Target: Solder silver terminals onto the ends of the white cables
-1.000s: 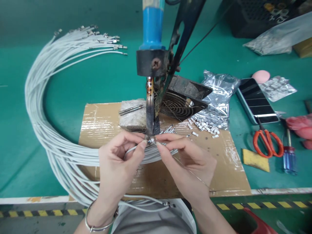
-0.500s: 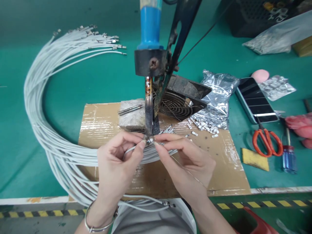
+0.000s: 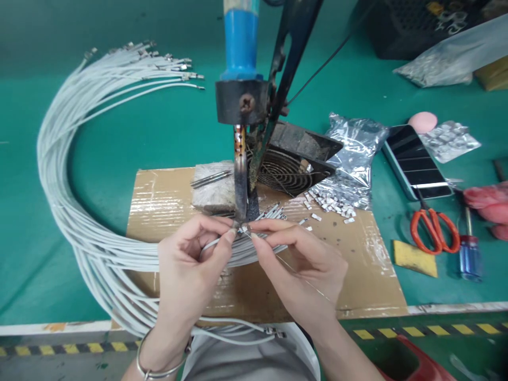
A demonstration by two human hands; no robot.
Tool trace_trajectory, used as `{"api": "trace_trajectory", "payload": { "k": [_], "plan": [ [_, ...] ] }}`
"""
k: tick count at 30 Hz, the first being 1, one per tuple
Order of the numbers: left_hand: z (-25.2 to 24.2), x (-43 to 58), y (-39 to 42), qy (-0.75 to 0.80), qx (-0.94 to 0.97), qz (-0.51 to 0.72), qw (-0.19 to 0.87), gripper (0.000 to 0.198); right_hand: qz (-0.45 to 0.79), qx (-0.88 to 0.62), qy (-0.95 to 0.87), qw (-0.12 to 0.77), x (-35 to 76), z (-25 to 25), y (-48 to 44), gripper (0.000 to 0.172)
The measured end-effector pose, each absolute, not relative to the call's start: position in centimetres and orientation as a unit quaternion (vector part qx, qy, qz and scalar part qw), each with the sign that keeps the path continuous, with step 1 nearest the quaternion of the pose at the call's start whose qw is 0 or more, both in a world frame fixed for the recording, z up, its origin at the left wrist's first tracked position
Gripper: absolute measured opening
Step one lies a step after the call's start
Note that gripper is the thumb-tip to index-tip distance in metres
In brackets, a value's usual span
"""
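Observation:
A blue-handled soldering iron [image 3: 240, 47] hangs upright in a stand, its tip down at my fingertips. My left hand [image 3: 194, 259] is closed in a pinch on a white wire [image 3: 210, 244], whose end lies right under the tip. Between both hands' fingertips shows a small metal terminal [image 3: 244, 229]. Pinched in my right hand [image 3: 299, 264] is a thin strand of solder wire [image 3: 313, 288] that trails back across the palm. Fingers partly hide the joint. Beneath the hands runs a bundle of white wires [image 3: 99, 233], curving round to the left with terminals on the far ends.
Loose small metal terminals [image 3: 333, 203] lie on the cardboard [image 3: 369, 286] beside a fan [image 3: 291, 164] and a plastic bag [image 3: 353, 153]. To the right are a phone [image 3: 416, 161], orange scissors [image 3: 435, 233], a yellow sponge [image 3: 415, 257] and a blue screwdriver [image 3: 471, 262].
Both hands stay almost in place at the iron's tip. My right fingertips have shifted very slightly left, and the whole view has moved a little.

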State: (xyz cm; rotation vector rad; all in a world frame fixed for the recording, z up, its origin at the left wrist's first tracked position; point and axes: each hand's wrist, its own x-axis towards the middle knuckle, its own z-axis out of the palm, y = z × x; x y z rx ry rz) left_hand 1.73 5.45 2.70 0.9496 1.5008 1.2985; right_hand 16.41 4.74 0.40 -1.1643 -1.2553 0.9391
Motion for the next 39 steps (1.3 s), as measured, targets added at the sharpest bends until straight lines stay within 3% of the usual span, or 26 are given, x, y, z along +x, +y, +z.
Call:
{"api": "trace_trajectory", "payload": {
  "k": [23, 34, 39],
  "plan": [
    [2.2, 1.8, 3.7, 0.618, 0.382, 0.486, 0.485, 0.014, 0.455, -0.512, -0.499, 0.531, 17.5, 0.1, 3.4, 0.022],
    [2.1, 3.2, 1.6, 0.635, 0.463, 0.506, 0.355, 0.019, 0.442, -0.509, -0.512, 0.533, 17.0, 0.6, 3.5, 0.023],
    [2.2, 3.3, 1.5, 0.638, 0.47, 0.495, 0.357, 0.018, 0.445, -0.507, -0.512, 0.532, 17.0, 0.6, 3.5, 0.023]
  ]
}}
